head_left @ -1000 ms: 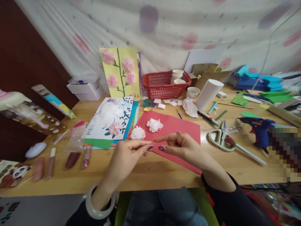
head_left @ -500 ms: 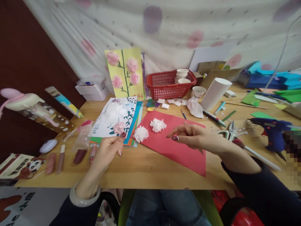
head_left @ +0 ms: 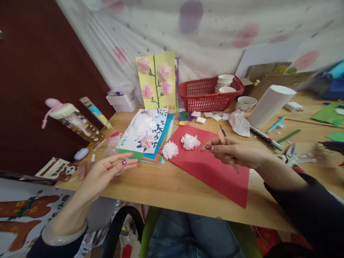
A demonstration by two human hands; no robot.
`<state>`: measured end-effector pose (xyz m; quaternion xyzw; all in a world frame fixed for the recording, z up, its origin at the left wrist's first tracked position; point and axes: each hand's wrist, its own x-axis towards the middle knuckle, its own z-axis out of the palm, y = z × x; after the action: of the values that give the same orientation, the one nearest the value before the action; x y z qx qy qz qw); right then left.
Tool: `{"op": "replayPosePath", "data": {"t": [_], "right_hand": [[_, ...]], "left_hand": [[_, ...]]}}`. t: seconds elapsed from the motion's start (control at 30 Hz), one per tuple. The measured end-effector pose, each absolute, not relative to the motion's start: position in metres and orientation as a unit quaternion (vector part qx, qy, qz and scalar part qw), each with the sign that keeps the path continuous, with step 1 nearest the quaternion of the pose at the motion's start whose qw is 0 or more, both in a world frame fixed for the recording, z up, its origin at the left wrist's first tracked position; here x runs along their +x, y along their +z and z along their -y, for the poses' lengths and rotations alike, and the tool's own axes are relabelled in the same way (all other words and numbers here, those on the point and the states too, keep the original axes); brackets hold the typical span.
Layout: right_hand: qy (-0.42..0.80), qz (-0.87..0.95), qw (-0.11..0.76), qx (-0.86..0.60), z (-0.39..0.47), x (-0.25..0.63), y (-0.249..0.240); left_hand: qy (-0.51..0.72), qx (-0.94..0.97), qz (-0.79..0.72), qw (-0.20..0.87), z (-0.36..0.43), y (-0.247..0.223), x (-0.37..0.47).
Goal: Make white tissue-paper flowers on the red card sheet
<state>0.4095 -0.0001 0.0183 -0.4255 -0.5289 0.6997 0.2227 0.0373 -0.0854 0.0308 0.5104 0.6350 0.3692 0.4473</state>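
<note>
At the far left of the wooden worktop (head_left: 156, 182), a clear bottle (head_left: 77, 120) with a pink cap leans near a slim upright box (head_left: 96, 113). The left hand (head_left: 107, 173) is held out near the front edge with its fingers extended and loosely together, the thumb alongside, gripping nothing visible. Its fingertips are by the green sheet (head_left: 134, 154) at the bottom of a paper stack; whether they touch it is unclear. On top of the stack lies a white picture (head_left: 129, 138) with dark green leaves, a fluffy white mass and a ruffled pink flower. Behind it stands a yellow picture (head_left: 169, 64) bearing four pink blossoms on one dark green stem.

Two crumpled white paper flowers, a left flower (head_left: 170, 149) and a right flower (head_left: 190, 142), sit near each other, their petals ragged and tightly bunched. The left one is at the edge of a smooth red sheet (head_left: 215, 179); the right one rests on it. Beyond, a red basket (head_left: 200, 104) carries white paper cups (head_left: 225, 79).

The right hand (head_left: 236, 152) hovers over the red sheet, fingers curled around a thin tan stick (head_left: 235, 167) that slants down with its narrow tip showing below. Further right are a white cylinder (head_left: 271, 105) and scissors (head_left: 290, 156).
</note>
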Motion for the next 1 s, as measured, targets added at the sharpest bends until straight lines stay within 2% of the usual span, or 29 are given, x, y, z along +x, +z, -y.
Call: {"op": "replayPosePath", "data": {"t": [0.13, 0.4, 0.5, 0.67, 0.77, 0.87, 1.0], "right_hand": [[0.723, 0.487, 0.252, -0.42, -0.004, 0.415, 0.013], [0.742, 0.452, 0.261, -0.42, -0.006, 0.417, 0.009], [0.748, 0.417, 0.305, -0.417, -0.007, 0.416, 0.01], [0.761, 0.301, 0.406, -0.406, -0.008, 0.413, 0.017], [0.757, 0.261, 0.43, -0.417, -0.006, 0.412, 0.021], [0.757, 0.253, 0.429, -0.423, -0.003, 0.411, 0.024], [0.743, 0.248, 0.444, -0.435, -0.002, 0.409, 0.025]], "left_hand": [[0.388, 0.519, -0.605, 0.462, 0.087, 0.03, 0.039], [0.39, 0.525, -0.671, 0.349, 0.076, 0.025, 0.05], [0.382, 0.536, -0.68, 0.323, 0.08, 0.033, 0.045], [0.206, 0.572, -0.713, 0.35, 0.104, 0.055, 0.001], [0.136, 0.589, -0.738, 0.301, 0.111, 0.063, -0.027], [0.167, 0.62, -0.73, 0.233, 0.103, 0.073, -0.024], [0.277, 0.584, -0.738, 0.193, 0.071, 0.082, 0.019]]}}
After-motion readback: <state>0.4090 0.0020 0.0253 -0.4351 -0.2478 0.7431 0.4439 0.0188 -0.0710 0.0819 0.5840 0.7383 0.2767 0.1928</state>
